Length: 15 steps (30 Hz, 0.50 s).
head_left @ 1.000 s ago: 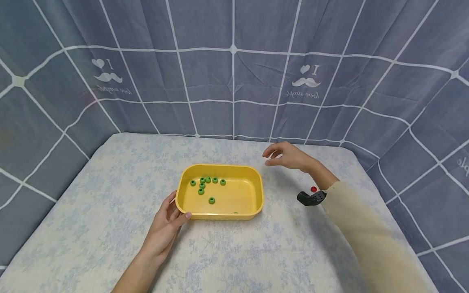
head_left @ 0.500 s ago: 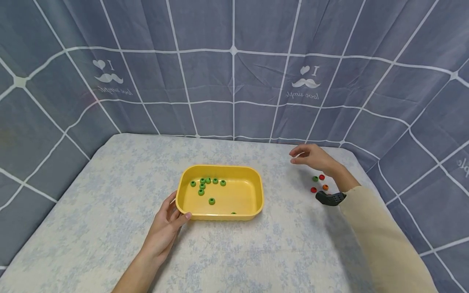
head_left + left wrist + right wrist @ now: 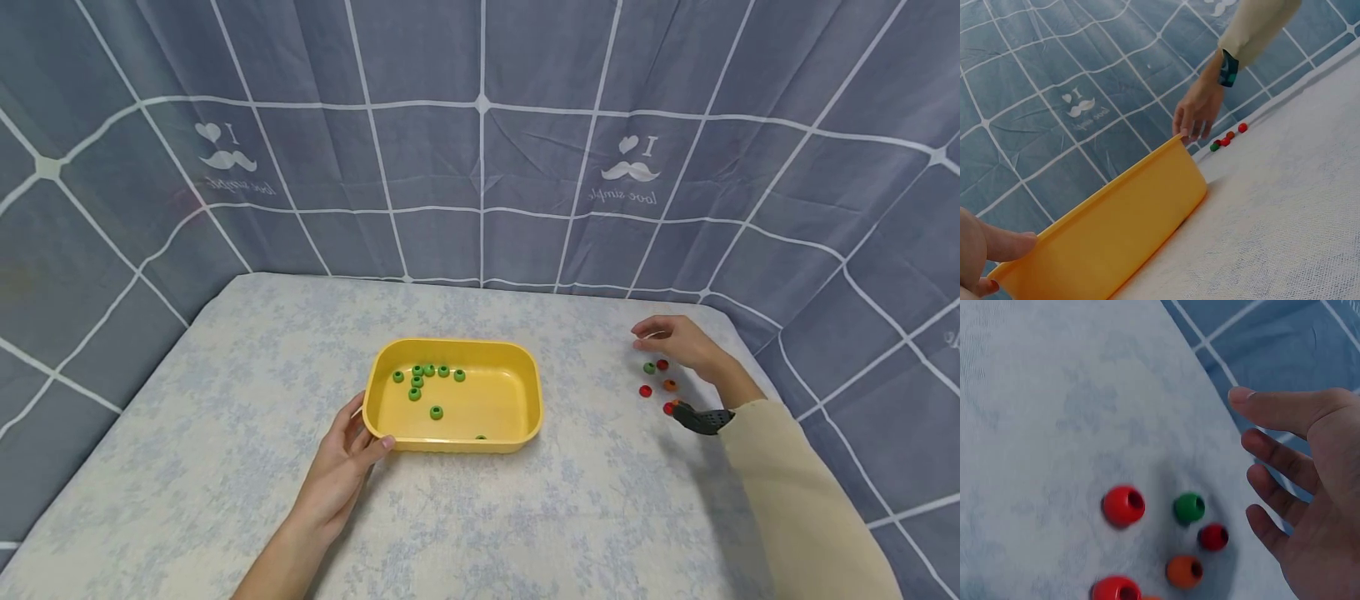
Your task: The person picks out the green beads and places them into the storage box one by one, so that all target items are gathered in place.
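My left hand (image 3: pixel 339 467) grips the near left corner of a yellow tray (image 3: pixel 528 417), its thumb over the rim. Several green beads (image 3: pixel 437 412) with holes lie in the tray, mostly toward its left half. Over the right side of the table hovers my right hand (image 3: pixel 678 340), fingers loosely bent and holding nothing, as the right wrist view shows. Just below it on the cloth lie a green bead (image 3: pixel 1189 507), a few red beads (image 3: pixel 1124 505) and an orange bead (image 3: pixel 1184 571). Part of another orange bead is cut off at that view's bottom edge.
A pale floral cloth (image 3: pixel 480 533) covers the table. Grey-blue curtains (image 3: pixel 420 158) with white lines hang behind it and at both sides. A dark band (image 3: pixel 701 419) sits on the right wrist, close above some of the beads.
My right hand has moved right, away from the tray, to above the loose beads, bringing more of them into sight. The left hand and tray stay in place.
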### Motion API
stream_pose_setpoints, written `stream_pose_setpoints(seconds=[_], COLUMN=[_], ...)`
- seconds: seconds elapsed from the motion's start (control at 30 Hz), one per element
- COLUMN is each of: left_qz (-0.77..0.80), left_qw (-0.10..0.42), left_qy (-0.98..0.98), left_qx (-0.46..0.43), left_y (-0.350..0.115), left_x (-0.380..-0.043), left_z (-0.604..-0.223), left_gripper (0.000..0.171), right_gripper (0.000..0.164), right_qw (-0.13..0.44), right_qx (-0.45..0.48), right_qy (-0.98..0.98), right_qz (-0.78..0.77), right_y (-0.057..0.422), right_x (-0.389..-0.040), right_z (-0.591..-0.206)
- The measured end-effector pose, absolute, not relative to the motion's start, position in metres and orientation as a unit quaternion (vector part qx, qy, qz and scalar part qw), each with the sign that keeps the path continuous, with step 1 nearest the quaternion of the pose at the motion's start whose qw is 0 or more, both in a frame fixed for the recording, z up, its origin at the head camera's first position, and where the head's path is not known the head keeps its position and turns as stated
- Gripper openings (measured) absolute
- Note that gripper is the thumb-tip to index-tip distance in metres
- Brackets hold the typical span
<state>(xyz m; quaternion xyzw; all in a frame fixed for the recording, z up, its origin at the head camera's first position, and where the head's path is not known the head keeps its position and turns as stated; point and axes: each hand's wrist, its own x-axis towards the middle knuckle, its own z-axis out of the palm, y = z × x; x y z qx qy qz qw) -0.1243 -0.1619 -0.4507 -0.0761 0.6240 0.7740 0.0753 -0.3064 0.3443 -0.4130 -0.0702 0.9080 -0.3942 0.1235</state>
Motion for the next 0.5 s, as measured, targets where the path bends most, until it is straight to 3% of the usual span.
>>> stream_pose_setpoints(seconds=[0.5], left_qz=[0.774], left_qw=[0.079], left_qy=[0.623], left_qx=[-0.079], left_y=[-0.162], left_x=[-0.127], left_z=[-0.453], left_gripper=[0.091], right_gripper=[0.061], right_qw=[0.165], right_qx=[-0.016], right_qy=[0.882], right_qz=[-0.442], right_y=[0.381], right_x=[-0.295], right_z=[-0.458])
